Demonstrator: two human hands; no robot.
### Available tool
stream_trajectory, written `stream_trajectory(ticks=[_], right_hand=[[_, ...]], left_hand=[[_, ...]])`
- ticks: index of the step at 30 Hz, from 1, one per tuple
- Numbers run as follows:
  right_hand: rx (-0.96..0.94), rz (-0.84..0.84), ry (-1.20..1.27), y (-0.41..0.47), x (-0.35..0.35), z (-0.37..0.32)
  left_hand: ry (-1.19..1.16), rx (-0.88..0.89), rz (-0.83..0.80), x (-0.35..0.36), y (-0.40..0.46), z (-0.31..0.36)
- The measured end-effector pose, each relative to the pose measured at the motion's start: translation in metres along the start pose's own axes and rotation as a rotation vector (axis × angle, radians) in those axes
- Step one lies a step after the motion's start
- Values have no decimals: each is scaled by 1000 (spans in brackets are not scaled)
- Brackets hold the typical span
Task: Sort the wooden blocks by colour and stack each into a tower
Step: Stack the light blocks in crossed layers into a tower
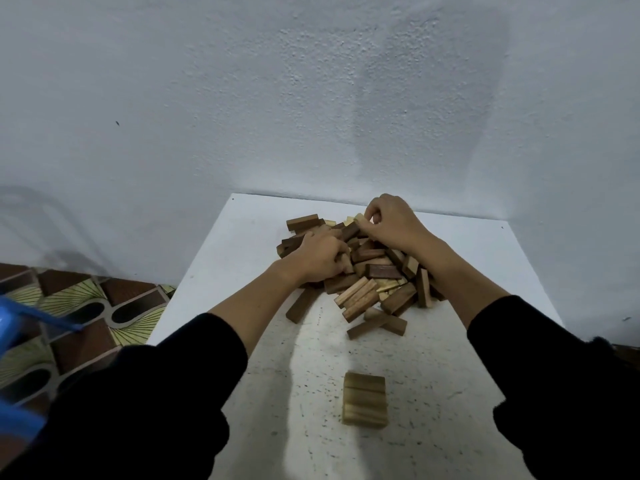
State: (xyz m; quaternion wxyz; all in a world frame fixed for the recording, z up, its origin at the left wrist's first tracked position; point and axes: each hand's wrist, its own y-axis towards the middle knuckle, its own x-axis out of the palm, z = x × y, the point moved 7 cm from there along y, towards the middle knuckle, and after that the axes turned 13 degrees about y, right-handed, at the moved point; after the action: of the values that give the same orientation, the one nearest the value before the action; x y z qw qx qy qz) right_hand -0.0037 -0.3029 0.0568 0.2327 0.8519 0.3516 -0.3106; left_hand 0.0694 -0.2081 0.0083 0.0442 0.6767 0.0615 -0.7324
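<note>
While 2 hands (320,256) (391,220) dig pile (377,271), grips unclear.

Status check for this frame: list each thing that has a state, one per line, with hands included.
left hand: fingers curled into the pile, gripping a light block
right hand: fingertips pinching a light block at the pile's far edge
pile of blocks: unsorted, dark and light mixed
light tower: begun, light blocks stacked near the table's front
table: white, speckled surface

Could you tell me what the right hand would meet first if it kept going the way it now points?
Probably the wall behind the table; the right hand already pinches a light block at the pile's far edge, though depth is unclear.
</note>
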Motion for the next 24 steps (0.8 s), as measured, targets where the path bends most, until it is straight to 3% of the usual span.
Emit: stream_trajectory(ticks=[5,9,12,19,24], right_hand=[[118,86,264,-33,-10,-29],[178,0,301,-70,11,-55],[241,-137,358,-107,46,-79],[306,-287,89,-151,150,-80],[286,-230,5,-148,171,-74]], left_hand=[[-467,-145,228,-17,-35,-24],[-780,-333,337,-6,-92,-39],[-780,-459,352,20,-134,-49],[-747,-820,473,65,-219,-68],[-579,-823,458,66,-234,-73]])
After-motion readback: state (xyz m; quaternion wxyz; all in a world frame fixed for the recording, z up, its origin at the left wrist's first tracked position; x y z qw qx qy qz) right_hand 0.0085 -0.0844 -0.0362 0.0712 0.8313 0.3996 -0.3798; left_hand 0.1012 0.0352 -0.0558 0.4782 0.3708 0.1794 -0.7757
